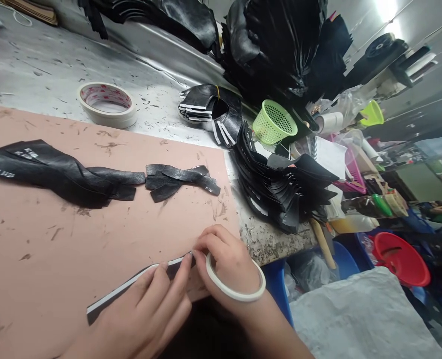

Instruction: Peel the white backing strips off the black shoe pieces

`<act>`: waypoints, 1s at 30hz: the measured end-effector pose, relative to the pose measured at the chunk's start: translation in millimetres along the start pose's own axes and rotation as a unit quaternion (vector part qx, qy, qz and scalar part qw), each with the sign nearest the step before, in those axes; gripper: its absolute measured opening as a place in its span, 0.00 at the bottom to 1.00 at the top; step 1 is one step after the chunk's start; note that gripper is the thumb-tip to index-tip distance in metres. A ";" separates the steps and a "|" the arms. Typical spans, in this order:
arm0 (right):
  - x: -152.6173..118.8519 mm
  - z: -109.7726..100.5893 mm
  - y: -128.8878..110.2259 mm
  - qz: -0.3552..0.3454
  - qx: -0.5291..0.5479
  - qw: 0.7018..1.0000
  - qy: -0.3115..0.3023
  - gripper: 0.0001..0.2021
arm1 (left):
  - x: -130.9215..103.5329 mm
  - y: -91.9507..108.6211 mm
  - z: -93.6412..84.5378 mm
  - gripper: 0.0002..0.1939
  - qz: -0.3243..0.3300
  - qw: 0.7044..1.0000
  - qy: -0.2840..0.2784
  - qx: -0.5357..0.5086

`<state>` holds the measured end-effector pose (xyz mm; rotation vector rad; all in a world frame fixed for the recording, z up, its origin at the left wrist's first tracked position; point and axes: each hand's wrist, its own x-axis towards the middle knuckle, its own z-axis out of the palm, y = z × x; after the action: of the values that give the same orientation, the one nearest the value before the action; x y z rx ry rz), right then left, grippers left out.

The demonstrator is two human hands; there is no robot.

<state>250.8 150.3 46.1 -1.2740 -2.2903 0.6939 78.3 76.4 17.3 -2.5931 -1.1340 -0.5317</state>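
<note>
Two bare hands, left hand (146,309) and right hand (226,262), both ungloved. No sleeves in view: forearms uncovered up to the lower edge of the frame. No rings, watch or bracelet visible on fingers or on the left wrist. Fingernails short, plain, unpainted. A thin white ring of tape roll (239,295) worn loosely around the right wrist like a bangle.
</note>
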 end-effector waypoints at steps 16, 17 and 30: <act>-8.0 -14.4 0.0 -0.101 0.029 0.994 -0.012 0.11 | 18.7 -4.2 -14.0 0.22 0.011 0.992 -0.129 0.003; -9.2 -16.6 -0.2 -0.099 0.043 0.993 -0.038 0.11 | 19.1 -2.3 -16.3 0.23 0.018 0.990 -0.141 0.005; -16.2 31.0 -10.1 -0.148 0.024 0.979 0.140 0.16 | -40.8 -158.3 -52.7 0.17 -0.165 0.979 -0.028 0.115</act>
<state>234.1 125.0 25.9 -0.9141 -2.1525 0.4329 -77.1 134.7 61.4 -2.2491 -1.5573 -0.3670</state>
